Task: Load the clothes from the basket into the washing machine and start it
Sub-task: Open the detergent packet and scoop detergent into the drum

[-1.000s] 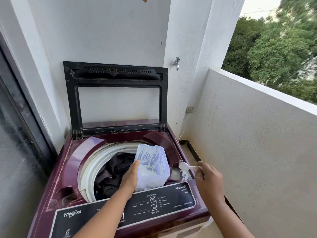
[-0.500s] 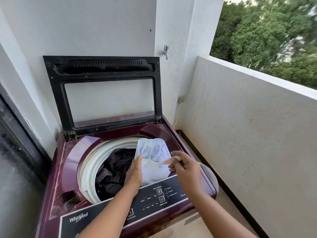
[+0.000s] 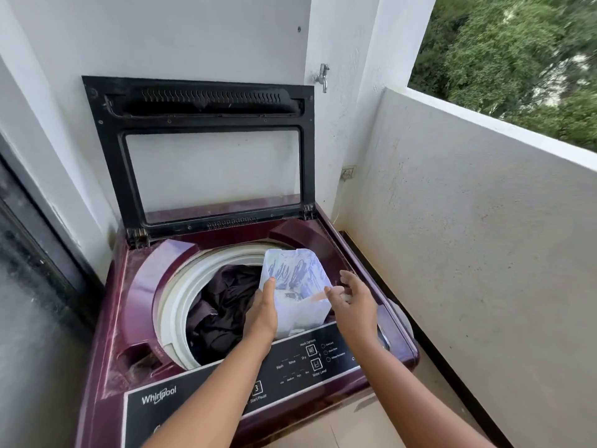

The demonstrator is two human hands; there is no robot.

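A maroon top-loading washing machine (image 3: 135, 305) stands with its black-framed lid (image 3: 200, 150) raised against the wall. Dark clothes (image 3: 223, 302) lie in the white drum. My left hand (image 3: 263, 313) grips the left side of a translucent white detergent pouch (image 3: 295, 273), held upright over the drum's right edge. My right hand (image 3: 353, 305) is at the pouch's right side, pinching a small white scoop (image 3: 318, 296) whose end is inside the pouch. The black control panel (image 3: 310, 360) with its Start/Pause button (image 3: 257, 390) lies just below both hands.
A tap (image 3: 322, 76) juts from the wall right of the lid. A wall socket (image 3: 348, 173) sits low in the corner. The balcony parapet (image 3: 484, 221) runs close along the right. A dark glass door (image 3: 29, 286) borders the left.
My right hand brought the scoop from beside the machine to the pouch and dipped it in. The view has shifted right and down. My left hand still holds the pouch.
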